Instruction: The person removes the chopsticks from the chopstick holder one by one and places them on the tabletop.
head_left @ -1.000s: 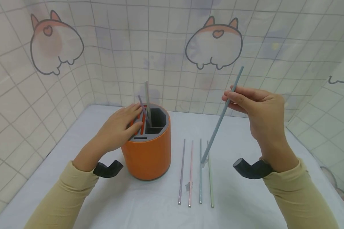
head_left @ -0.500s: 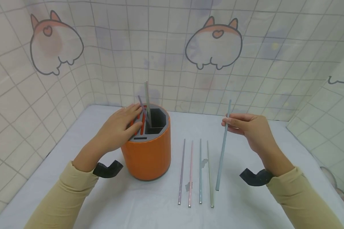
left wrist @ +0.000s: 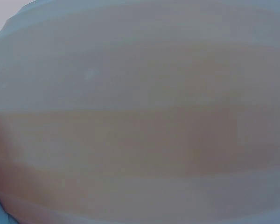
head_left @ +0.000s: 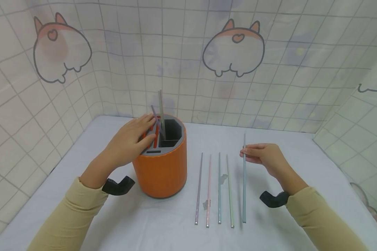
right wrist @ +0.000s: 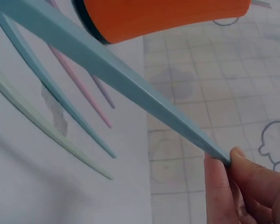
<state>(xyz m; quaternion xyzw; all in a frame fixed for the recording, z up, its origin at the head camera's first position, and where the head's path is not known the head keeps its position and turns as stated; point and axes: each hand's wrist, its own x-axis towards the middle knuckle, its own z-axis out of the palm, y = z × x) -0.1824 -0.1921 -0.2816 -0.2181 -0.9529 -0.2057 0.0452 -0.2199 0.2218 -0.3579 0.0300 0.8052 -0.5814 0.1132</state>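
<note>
My right hand (head_left: 267,157) pinches a light blue chopstick (head_left: 244,190) near its far end, between thumb and fingertips. The chopstick points toward me, close over the table, right of the others. In the right wrist view its shaft (right wrist: 130,88) crosses the picture from the top left down to my fingers. My left hand (head_left: 128,141) rests flat on the grey slotted top of an orange round utensil holder (head_left: 160,174). A purple chopstick (head_left: 156,114) and pale green ones (head_left: 162,108) stand in the holder's open compartment. The left wrist view is only a blur.
Side by side on the white-covered table (head_left: 163,226) lie a purple chopstick (head_left: 199,188), a pink one (head_left: 208,190), a blue one (head_left: 220,188) and a green one (head_left: 230,191). Grey patches mark the cloth. A grid-patterned curtain (head_left: 176,52) hangs behind.
My right hand has come down toward the table with the blue chopstick, which has swung from a raised slant to pointing straight toward me. My left hand has stayed on the holder.
</note>
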